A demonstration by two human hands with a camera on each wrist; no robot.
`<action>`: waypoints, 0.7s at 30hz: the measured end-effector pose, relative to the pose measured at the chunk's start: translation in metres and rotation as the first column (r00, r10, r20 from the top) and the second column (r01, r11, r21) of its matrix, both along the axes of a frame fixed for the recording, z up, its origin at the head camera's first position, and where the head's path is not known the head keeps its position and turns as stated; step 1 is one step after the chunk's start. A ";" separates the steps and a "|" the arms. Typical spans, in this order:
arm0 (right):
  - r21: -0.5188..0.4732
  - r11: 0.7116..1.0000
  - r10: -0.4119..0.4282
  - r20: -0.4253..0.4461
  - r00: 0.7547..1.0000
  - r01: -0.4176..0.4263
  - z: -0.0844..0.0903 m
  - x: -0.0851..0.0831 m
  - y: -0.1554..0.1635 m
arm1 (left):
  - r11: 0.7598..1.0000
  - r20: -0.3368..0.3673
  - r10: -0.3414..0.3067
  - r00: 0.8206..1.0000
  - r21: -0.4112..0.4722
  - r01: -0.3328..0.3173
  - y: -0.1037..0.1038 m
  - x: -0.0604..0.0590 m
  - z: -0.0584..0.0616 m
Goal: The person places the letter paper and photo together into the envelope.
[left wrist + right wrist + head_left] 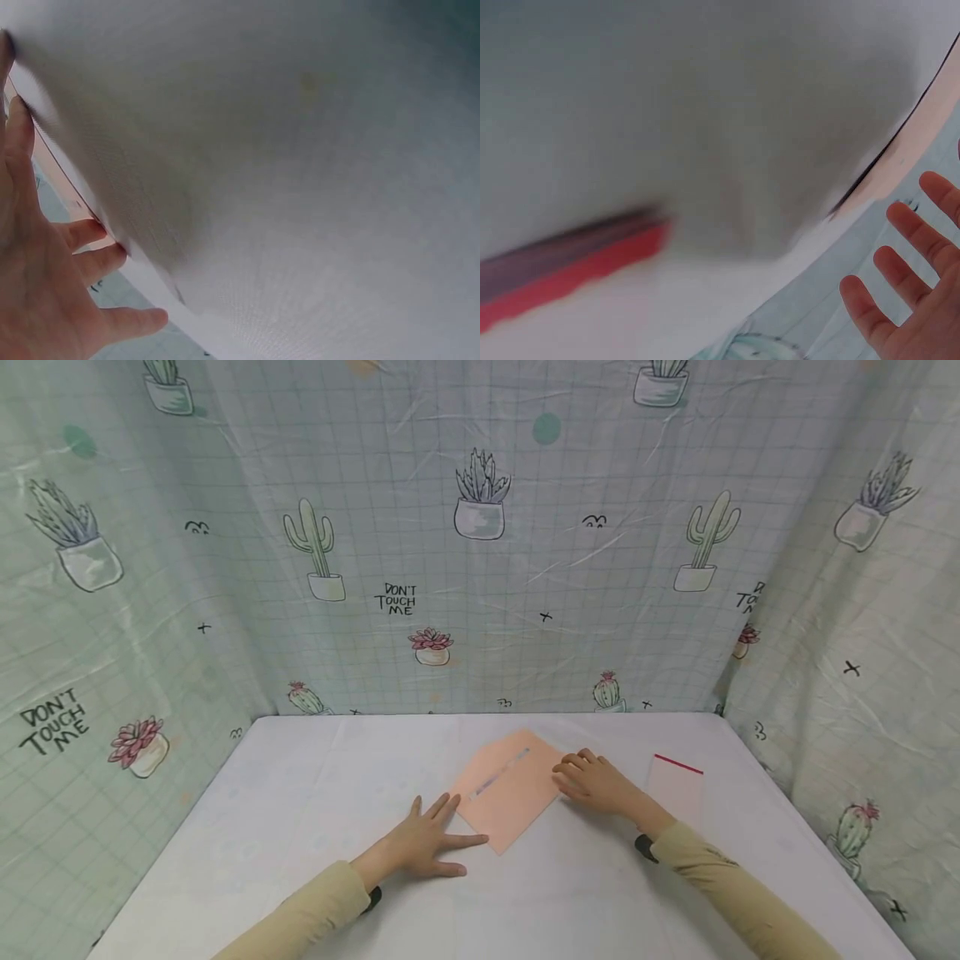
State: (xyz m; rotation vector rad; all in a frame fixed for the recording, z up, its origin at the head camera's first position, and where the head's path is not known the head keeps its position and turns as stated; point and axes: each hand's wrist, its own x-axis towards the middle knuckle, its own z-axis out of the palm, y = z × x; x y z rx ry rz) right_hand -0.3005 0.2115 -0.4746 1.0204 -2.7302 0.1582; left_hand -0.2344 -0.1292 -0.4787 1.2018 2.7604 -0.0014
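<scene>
A peach-coloured envelope (504,814) lies turned at an angle in the middle of the table, its flap (517,742) folded out at the far side. A narrow shiny strip (498,774) crosses it along the flap. My left hand (420,842) is spread flat, fingertips at the envelope's left corner and thumb-side fingers by its near edge. At the right corner, my right hand (596,783) rests with its fingers slightly bent over the edge. The right wrist view has those fingers (904,277) spread beside the envelope's edge (900,161).
A pale, see-through sleeve with a red strip (678,764) lies to the right, partly behind my right forearm. The white table (300,777) is walled at the back and both sides by a sheet (360,552) printed with potted cacti.
</scene>
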 end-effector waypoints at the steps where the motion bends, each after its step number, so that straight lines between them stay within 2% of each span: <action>1: -0.001 1.000 -0.013 -0.003 1.000 0.013 0.000 0.000 0.006 | 1.000 0.001 0.002 1.000 0.001 -0.002 0.000 0.000 0.000; 11: -0.004 0.988 -0.154 -0.002 0.988 0.154 0.005 0.005 0.064 | 1.000 0.003 0.009 1.000 -0.012 -0.009 0.001 0.000 0.003; 17: 0.048 0.959 -0.279 0.002 0.960 0.278 0.008 0.005 0.095 | 1.000 -0.003 0.004 1.000 -0.025 -0.004 0.001 -0.002 0.001; 21: 0.068 0.941 -0.330 -0.016 0.944 0.330 0.007 0.000 0.113 | 0.999 -0.011 0.006 1.000 -0.033 -0.006 0.001 -0.001 0.003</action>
